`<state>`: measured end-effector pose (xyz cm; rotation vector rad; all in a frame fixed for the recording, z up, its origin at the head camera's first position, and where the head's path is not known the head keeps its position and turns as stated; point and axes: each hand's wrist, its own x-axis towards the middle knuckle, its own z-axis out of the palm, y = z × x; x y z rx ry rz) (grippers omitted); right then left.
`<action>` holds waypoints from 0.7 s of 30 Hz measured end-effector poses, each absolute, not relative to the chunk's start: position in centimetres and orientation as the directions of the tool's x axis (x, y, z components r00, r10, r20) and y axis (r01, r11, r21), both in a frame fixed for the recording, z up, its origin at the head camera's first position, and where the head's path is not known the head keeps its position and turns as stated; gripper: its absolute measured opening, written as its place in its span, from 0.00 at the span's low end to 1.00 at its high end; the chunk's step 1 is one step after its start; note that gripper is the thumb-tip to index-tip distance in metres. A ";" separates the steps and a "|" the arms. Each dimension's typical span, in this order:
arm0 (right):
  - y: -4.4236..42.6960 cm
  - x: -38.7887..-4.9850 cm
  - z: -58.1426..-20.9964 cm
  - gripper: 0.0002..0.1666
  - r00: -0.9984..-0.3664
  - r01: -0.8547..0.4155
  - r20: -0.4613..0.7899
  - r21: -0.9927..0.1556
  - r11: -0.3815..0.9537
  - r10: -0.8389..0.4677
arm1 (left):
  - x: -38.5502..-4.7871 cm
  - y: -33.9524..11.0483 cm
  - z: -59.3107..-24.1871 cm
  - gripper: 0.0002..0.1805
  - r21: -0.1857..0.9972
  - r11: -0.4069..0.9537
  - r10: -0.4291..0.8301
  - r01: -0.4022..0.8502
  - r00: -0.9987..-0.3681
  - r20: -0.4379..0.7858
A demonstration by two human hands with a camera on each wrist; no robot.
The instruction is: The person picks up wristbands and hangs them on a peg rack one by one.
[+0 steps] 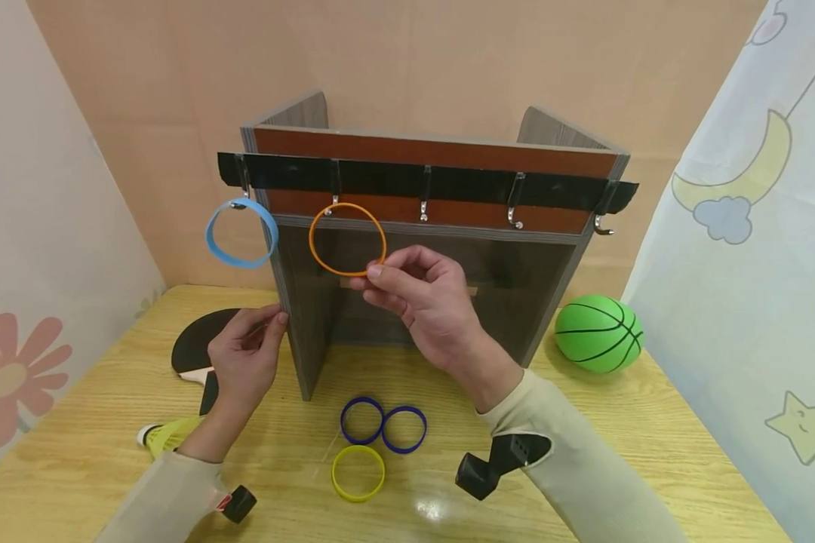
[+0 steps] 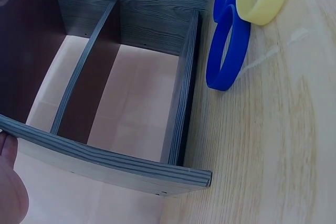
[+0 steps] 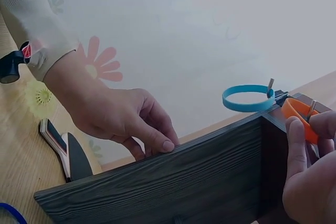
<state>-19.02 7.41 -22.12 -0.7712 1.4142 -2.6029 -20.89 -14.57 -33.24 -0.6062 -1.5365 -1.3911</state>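
- Orange ring [image 3: 308, 130] up at the front of the grey wood-grain stand [image 1: 435, 143], right by the second hook [image 1: 336, 199] from the left end of the black strip [image 1: 380, 172]; cannot tell whether looped over the hook tip or only in front.
- Right hand [image 1: 435, 302]: pinching that ring at its lower right rim, thumb against fingers.
- Left hand [image 1: 247, 351]: thumb and fingers against the left panel's front edge; cannot tell whether gripping or only bracing.
- Light blue ring [image 3: 247, 106] hanging at the strip's left end.
- On the table [image 1: 652, 437], before the stand: two dark blue rings [image 2: 242, 51] and yellow ring [image 2: 275, 3]; green ball [image 1: 599, 334] near the right edge; paddle [image 1: 200, 339] and shuttlecock [image 1: 170, 437] toward the left edge.
- Could drop and roll away, if released without support from the hook.
- Could snag on the hook tip and spring loose, if pulled at an angle.
- Might rock the stand and shake the light blue ring off, if pushed hard with the left side poorly braced.
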 end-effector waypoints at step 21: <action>7.3 -19.0 -23.1 0.10 -0.910 -0.129 0.299 -0.861 -0.491 -0.286 | -20.8 -14.5 -33.2 0.05 0.467 0.218 -0.232 0.857 -0.419 0.878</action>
